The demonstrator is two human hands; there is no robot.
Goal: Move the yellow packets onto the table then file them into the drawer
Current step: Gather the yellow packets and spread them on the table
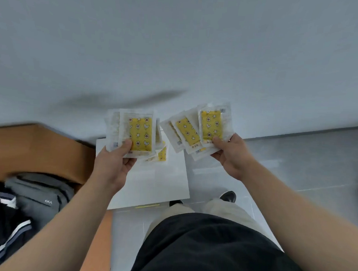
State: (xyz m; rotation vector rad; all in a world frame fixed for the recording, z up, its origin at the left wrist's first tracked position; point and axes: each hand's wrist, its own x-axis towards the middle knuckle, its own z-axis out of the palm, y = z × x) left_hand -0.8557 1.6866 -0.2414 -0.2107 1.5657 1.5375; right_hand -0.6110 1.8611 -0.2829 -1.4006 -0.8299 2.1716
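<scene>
My left hand (pixel 115 161) grips a stack of yellow packets (pixel 140 133), clear sleeves with yellow star-and-moon prints, thumb on the top one. One more packet (pixel 162 154) peeks out under that stack. My right hand (pixel 233 154) holds a fanned bunch of the same packets (pixel 210 124), thumb pressed on the front one. Both bunches hover above a white drawer unit (pixel 161 182) that stands against the wall. No open drawer shows from here.
An orange-brown table (pixel 32 148) lies at the left, with a grey bag (pixel 40 194) and dark clothing (pixel 1 225) below it. The grey wall fills the top. Tiled floor (pixel 296 168) spreads right, and my shoes (pixel 228 197) stand by the unit.
</scene>
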